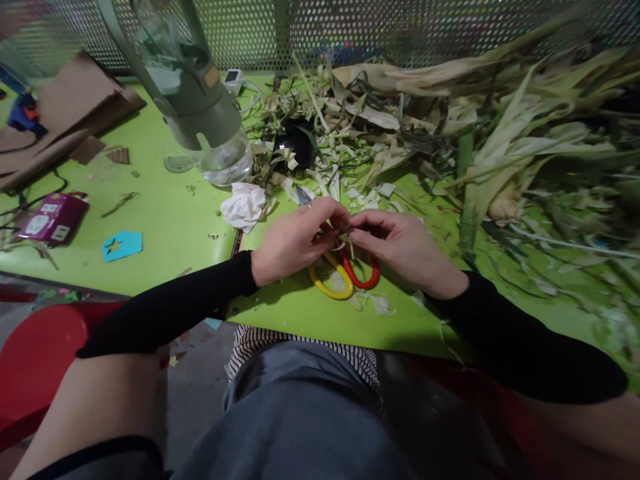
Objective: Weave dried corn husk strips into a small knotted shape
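My left hand [305, 233] and my right hand [400, 243] meet over the green table, fingertips nearly touching. Both are closed in a pinch on a small pale strip of husk [351, 249], mostly hidden by the fingers. Under them lies a pair of scissors [333, 293] with one yellow and one red handle; its blade tip shows beyond my left hand. Husk scraps [381, 305] lie near the handles. Left of my left hand is a crumpled white tissue [244, 205].
A clear bottle with a grey-green top [215, 120] stands at the back left. Dried corn husks [520, 147] heap up at the right, by a dark round object [294, 143]. A purple box [53, 219] and a blue paper piece with a star cutout [131, 245] lie left.
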The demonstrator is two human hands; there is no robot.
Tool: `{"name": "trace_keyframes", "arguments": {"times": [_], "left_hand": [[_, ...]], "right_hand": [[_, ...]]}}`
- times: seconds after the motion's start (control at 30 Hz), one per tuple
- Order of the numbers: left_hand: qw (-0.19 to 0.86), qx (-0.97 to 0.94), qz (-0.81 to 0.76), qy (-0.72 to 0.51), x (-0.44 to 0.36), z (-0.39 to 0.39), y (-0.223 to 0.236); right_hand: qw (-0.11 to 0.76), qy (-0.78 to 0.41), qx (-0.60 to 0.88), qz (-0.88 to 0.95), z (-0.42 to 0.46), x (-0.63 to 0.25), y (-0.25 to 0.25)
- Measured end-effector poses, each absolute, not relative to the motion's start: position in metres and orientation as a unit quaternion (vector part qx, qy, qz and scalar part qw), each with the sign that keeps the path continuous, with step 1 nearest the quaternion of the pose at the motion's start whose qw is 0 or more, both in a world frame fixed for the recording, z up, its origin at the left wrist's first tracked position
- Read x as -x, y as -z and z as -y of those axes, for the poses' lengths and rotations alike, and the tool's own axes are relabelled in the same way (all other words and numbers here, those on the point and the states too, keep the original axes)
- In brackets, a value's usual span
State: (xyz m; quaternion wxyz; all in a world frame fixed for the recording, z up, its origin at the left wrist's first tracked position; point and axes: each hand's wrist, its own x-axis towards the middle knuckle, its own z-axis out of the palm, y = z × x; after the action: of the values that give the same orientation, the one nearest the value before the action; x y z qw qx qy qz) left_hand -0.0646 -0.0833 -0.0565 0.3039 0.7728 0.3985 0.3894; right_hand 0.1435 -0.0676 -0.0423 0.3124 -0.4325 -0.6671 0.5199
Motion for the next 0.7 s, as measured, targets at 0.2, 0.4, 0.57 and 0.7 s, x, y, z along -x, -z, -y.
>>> {"name": "trace_keyframes", "arguments": {"times": [0.2,0.4,0.57,0.7], "left_hand": [[0.287,-0.784,-0.362,-0.414,0.065,0.083,0.059],[0.407,-0.702,-0.356,-0.464,0.064,0.079,0.059],[0.478,-0.641,-0.341,-0.493,0.066,0.073,0.061],[0.494,-0.602,-0.367,-0.509,0.070,0.069,0.060]], "right_hand": [[0.311,-0.463,0.444,0.702,0.069,-0.140,0.039],[0.325,-0.405,0.446,0.729,0.067,-0.142,0.043],[0.319,-0.351,0.441,0.762,0.065,-0.147,0.041],[0.310,-0.307,0.430,0.791,0.066,-0.146,0.035]]}}
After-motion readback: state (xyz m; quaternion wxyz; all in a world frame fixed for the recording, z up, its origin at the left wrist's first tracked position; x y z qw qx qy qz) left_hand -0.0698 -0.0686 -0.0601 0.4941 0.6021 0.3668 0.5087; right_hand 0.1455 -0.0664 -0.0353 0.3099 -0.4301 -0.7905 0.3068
